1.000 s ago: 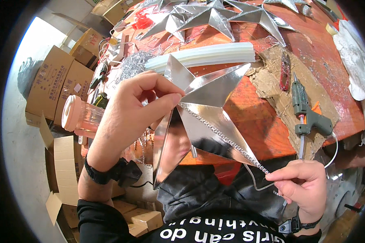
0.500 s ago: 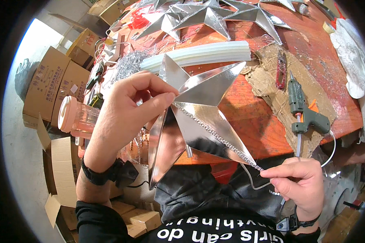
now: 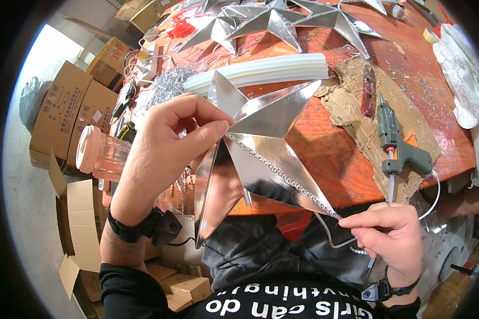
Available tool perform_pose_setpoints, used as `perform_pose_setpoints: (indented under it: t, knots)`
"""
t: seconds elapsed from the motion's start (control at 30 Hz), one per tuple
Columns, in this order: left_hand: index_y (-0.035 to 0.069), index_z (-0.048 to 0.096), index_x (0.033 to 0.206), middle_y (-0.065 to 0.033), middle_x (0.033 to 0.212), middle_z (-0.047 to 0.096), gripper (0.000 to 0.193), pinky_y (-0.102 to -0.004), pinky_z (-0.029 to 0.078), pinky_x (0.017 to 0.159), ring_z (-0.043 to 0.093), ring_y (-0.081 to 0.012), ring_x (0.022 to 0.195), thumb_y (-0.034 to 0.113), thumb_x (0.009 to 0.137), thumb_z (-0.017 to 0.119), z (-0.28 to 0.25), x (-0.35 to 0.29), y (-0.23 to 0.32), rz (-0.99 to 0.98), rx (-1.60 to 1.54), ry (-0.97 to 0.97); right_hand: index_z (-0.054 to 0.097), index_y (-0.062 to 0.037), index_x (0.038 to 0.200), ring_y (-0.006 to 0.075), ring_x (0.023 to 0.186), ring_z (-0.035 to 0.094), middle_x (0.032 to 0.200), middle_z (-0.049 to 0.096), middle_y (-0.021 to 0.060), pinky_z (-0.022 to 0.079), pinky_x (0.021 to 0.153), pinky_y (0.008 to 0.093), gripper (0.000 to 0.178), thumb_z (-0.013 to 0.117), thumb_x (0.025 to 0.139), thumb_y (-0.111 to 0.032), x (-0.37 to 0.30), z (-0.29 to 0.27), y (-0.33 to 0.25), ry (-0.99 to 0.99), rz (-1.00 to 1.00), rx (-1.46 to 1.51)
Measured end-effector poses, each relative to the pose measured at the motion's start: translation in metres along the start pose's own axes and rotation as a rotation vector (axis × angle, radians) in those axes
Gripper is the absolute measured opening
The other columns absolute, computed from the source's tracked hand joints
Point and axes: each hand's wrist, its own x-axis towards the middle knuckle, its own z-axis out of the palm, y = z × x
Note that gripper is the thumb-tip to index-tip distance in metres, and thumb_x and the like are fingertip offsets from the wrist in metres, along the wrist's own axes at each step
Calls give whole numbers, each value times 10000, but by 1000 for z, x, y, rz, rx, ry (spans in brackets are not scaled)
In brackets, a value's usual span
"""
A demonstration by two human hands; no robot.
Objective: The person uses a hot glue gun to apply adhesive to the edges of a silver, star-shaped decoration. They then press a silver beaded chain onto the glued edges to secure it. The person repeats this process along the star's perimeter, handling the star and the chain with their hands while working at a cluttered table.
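A shiny silver five-pointed star (image 3: 263,121) with raised, folded faces is held up over the table's near edge. A silver bead trim (image 3: 279,171) runs along one ridge, from the star's middle to its lower right point. My left hand (image 3: 167,133) is closed at the star's centre, thumb and forefinger pinched where the trim begins; its other fingers are partly hidden behind. At the lower right point, my right hand (image 3: 391,234) pinches the end of the trim between thumb and forefinger.
A green glue gun (image 3: 389,133) and a red utility knife (image 3: 368,95) lie on torn cardboard (image 3: 351,103) to the right. Long translucent glue sticks (image 3: 261,72) rest behind the star. Several silver stars (image 3: 274,29) are farther back. A pink-lidded tumbler (image 3: 104,154) stands left, near cardboard boxes (image 3: 61,106).
My right hand has shifted very slightly up and left with the trim's end. My left hand and the star are almost unmoved.
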Motion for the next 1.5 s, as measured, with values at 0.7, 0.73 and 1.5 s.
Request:
perform_pose_setpoints:
  t: [0.7, 0.73, 1.5]
  knots:
    - [-43, 603, 1130, -84, 1028, 628, 375, -300, 430, 898, 579, -179, 984, 242, 1005, 392, -23, -22, -38, 221, -58, 167, 543, -2, 1213, 363, 1151, 492, 1208, 537, 197, 391, 991, 398, 521, 648, 704, -24, 30, -82, -15, 246, -401, -1451]
    - [-41, 607, 1120, -87, 1036, 629, 366, -305, 426, 907, 580, -194, 991, 236, 1005, 397, -24, -28, -44, 233, 85, 201, 544, 1, 1192, 364, 1157, 489, 1218, 534, 194, 390, 992, 405, 497, 647, 706, -26, 34, -85, -18, 190, -374, -1421]
    - [25, 538, 1112, -33, 816, 549, 222, -233, 429, 633, 511, -77, 687, 169, 1013, 400, -6, -39, -129, 303, -533, 767, 621, -5, 772, 295, 705, 687, 741, 667, 109, 545, 654, 352, 448, 628, 795, -452, 76, 10, -77, -97, -840, -856]
